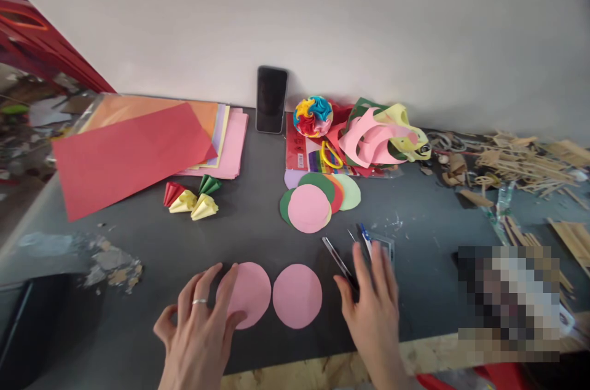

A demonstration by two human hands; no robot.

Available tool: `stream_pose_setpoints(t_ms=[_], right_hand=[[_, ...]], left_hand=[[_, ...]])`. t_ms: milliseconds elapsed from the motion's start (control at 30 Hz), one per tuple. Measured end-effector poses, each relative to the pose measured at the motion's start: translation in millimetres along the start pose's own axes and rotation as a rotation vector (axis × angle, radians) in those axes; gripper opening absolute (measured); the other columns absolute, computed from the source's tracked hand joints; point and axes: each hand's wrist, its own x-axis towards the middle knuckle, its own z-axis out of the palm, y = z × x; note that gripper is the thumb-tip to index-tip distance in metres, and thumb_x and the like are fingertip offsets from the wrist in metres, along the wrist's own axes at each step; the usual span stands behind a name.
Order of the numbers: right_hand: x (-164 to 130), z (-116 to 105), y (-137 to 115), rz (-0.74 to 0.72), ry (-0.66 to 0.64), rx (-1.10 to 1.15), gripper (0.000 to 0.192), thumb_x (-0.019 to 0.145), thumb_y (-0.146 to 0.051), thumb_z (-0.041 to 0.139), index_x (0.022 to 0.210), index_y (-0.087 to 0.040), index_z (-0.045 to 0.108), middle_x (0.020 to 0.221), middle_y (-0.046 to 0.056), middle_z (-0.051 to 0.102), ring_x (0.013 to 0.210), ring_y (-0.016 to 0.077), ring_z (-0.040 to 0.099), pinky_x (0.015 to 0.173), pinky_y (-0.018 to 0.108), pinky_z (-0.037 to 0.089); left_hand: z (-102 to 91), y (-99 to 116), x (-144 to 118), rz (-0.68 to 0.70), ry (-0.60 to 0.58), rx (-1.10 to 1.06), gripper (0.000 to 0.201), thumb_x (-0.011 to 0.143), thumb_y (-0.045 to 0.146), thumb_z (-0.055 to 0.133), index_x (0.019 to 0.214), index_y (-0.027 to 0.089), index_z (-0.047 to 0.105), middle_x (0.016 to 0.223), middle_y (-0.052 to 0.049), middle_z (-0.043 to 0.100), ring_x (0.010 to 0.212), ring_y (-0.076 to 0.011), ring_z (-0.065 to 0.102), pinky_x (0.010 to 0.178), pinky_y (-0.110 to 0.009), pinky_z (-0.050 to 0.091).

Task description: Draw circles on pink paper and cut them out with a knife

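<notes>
The left hand (200, 304) is bending loosely, its index finger and thumb lying over the left side of one pink circle (253, 292) and hiding part of its rim; whether they are pinching the paper, I cannot tell. A second pink circle (297, 296) is lying just beside it, fully showing on the dark tabletop (258, 224).

The right hand (373, 304) is spreading open, its fingers blurring slightly and covering the lower ends of a cutter (336, 256) and a blue pen (365, 237); whether it is touching either is staying unclear. A clear flat item (387, 245) is peeking out behind the fingers (a case, perhaps, too hidden to name).

Farther back, a third pink circle (308, 209) is overlapping several coloured circles (348, 193), leaving only parts of them showing. Pixelation (509, 298) is masking something at right, and the left edge is cutting off a black object (34, 316).
</notes>
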Motion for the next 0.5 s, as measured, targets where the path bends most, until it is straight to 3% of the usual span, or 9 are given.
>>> stream_pose_setpoints(t_ms=[67,167,267,400,500], right_hand=[[6,-2,10,0.056,0.006,-0.054,0.081,0.096,-0.043,0.063,0.165,-0.037,0.021,0.173,0.009,0.019,0.152,0.0528,0.029,0.112,0.079,0.044],[10,-1,18,0.061,-0.017,-0.114,0.071,0.101,-0.04,0.058,0.164,-0.026,0.028,0.162,0.019,0.044,0.145,0.0492,0.045,0.104,0.072,0.054],[7,3,15,0.01,-0.005,-0.185,0.058,0.103,-0.035,0.054,0.158,-0.019,0.041,0.145,0.02,0.062,0.133,0.0426,0.061,0.101,0.06,0.058],[2,5,2,-0.027,0.042,-0.166,0.057,0.102,-0.031,0.058,0.156,-0.021,0.045,0.144,0.017,0.064,0.129,0.0391,0.064,0.102,0.053,0.059],[1,1,-11,-0.03,0.071,-0.113,0.066,0.099,-0.03,0.062,0.16,-0.027,0.038,0.155,0.015,0.054,0.137,0.0442,0.057,0.11,0.065,0.052]], left_hand=[[2.2,-1,-3,0.009,0.023,-0.036,0.047,0.098,0.032,0.057,0.144,0.041,0.054,0.15,-0.007,0.061,0.133,-0.0265,0.057,0.083,-0.043,0.04],[6.5,0,-6,0.019,0.079,-0.078,0.042,0.098,0.034,0.056,0.141,0.039,0.057,0.15,-0.007,0.061,0.135,-0.025,0.057,0.086,-0.043,0.041],[11.5,0,-7,0.019,0.108,-0.101,0.044,0.098,0.032,0.056,0.142,0.035,0.057,0.147,-0.007,0.063,0.131,-0.0245,0.06,0.088,-0.042,0.041],[13.7,-1,-8,-0.017,0.074,-0.071,0.049,0.096,0.031,0.059,0.145,0.032,0.054,0.134,-0.008,0.069,0.116,-0.0247,0.064,0.083,-0.04,0.042],[10.1,0,-7,-0.069,-0.005,-0.06,0.047,0.095,0.028,0.059,0.142,0.033,0.057,0.133,-0.008,0.068,0.114,-0.0255,0.063,0.082,-0.041,0.04]])
